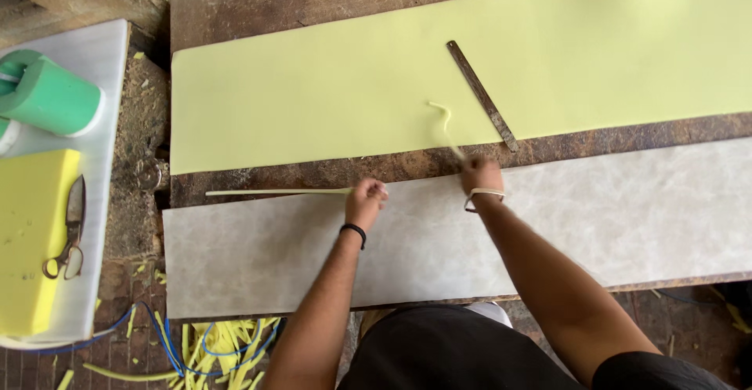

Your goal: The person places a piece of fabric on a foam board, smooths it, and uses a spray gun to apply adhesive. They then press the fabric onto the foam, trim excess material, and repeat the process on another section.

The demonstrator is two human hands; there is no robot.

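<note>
A wide pale yellow-green foam sheet (376,77) lies across a dark wooden workbench. My left hand (366,200) pinches a thin strip (274,193) cut from the sheet; the strip runs out to the left along the sheet's near edge. My right hand (480,175) grips the other end of the strip (443,124), which rises and curls, blurred, over the sheet. A dark metal ruler (482,96) lies at a slant on the sheet just beyond my right hand.
A grey marbled board (611,218) lies under my arms. On a white table at the left sit a yellow foam block (31,265), scissors (70,229) and a green foam roll (51,96). Yellow offcuts and blue cords (211,347) litter the floor.
</note>
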